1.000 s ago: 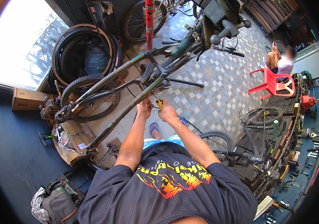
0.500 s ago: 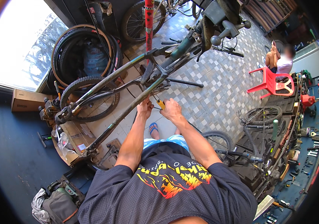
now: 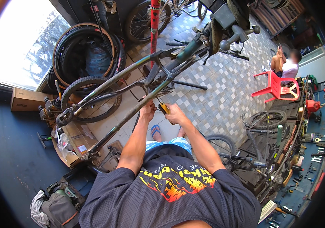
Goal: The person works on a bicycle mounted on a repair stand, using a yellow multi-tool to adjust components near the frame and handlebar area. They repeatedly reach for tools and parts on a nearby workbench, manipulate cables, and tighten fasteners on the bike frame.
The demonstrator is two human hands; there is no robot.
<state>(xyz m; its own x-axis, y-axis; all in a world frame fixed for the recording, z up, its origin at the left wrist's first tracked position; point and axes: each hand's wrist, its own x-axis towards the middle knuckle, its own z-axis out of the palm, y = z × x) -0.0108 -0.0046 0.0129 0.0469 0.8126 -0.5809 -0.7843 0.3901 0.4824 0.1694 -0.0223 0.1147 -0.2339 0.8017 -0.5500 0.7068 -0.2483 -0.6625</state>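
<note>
Yellow and black, a hand tool (image 3: 164, 109) was gripped in the right hand (image 3: 176, 114), whose fingers were wrapped around its handles, just on the wearer's side of a dark bicycle frame (image 3: 158, 88). Its far end pointed toward the frame; whether it bit on anything there was too small to tell. The left hand (image 3: 147, 110) was close against the frame's nearer tube, to the left of the tool, its fingers curled in; I cannot tell what, if anything, they pinched. The frame slanted across the view, and a knobbly-tyred wheel (image 3: 66, 99) showed beyond its left part. A stack of tyres (image 3: 57, 57) stood farther beyond the frame on that side, with a closed cardboard box (image 3: 29, 100) to the left of the frame and an open carton (image 3: 84, 133) near its lower left end. A red pole (image 3: 154, 28) rose past the frame's far side. Well to the right of the frame, on the tiled floor (image 3: 223, 87), stood a red plastic chair (image 3: 272, 85), with a seated person (image 3: 290, 70) just past it. Blue slippers (image 3: 155, 129) were on the wearer's feet, on the near side of the frame.
</note>
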